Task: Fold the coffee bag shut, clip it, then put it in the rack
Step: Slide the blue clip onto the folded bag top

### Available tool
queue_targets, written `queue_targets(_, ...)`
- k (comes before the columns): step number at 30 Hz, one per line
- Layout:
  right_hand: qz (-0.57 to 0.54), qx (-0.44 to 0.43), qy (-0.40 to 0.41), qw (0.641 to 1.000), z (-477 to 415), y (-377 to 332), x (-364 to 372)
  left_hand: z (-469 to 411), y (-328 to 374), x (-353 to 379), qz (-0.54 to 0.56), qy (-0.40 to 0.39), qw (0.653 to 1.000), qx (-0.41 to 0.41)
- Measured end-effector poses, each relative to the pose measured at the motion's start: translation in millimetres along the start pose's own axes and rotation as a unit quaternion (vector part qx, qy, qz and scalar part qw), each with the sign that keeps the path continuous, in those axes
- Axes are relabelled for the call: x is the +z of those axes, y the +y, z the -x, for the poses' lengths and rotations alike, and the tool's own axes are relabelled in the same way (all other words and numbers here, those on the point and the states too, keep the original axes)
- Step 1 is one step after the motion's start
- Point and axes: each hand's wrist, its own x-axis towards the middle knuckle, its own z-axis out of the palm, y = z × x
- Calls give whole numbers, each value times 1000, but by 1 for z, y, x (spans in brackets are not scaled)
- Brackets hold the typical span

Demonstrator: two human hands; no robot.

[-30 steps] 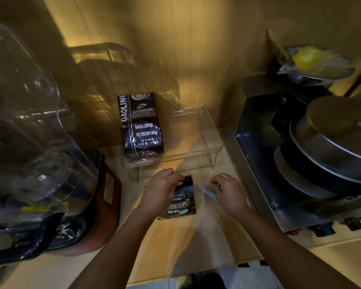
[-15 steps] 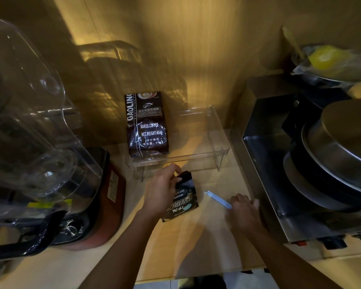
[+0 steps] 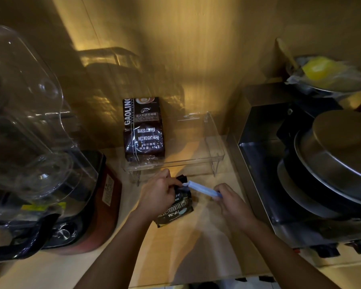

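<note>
A small dark coffee bag (image 3: 176,207) lies on the wooden counter with its top folded over. My left hand (image 3: 157,192) pinches that folded top. My right hand (image 3: 230,200) holds the far end of a long light-blue clip (image 3: 202,188), whose other end touches the bag's fold beside my left fingers. Just behind stands a clear acrylic rack (image 3: 213,142) on thin legs. A larger dark coffee bag (image 3: 143,130) stands upright in its left part.
A blender with a clear jug (image 3: 25,130) and a red-brown base (image 3: 96,207) fills the left side. A steel appliance (image 3: 265,163) with stacked pans and a lid (image 3: 342,155) sits to the right. A bowl with yellow contents (image 3: 321,69) is at the back right.
My right hand picked the blue clip up from the counter and carried it left to the bag's folded top. My left hand kept its hold on the fold.
</note>
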Motion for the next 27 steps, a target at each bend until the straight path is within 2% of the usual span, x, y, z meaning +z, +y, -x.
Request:
queue_targets(6, 31, -60, -11, 998, -2, -6, -4, -1, 5, 1, -19, -13, 999, 37)
queue_targets(10, 46, -51, 8, 998, -2, -11, -5, -1, 6, 2, -38, -13, 997, 66)
queue_targets(17, 117, -57, 15, 991, -14, -30, 5, -3, 10, -1, -39, -13, 997, 60)
queue_targets(21, 84, -69, 17, 994, -18, -36, 7, -3, 10, -2, -9, -18, 999, 42)
queue_targets(27, 95, -111, -1, 989, -18, -34, -4, -6, 6, -8, 49, -64, 996, 41)
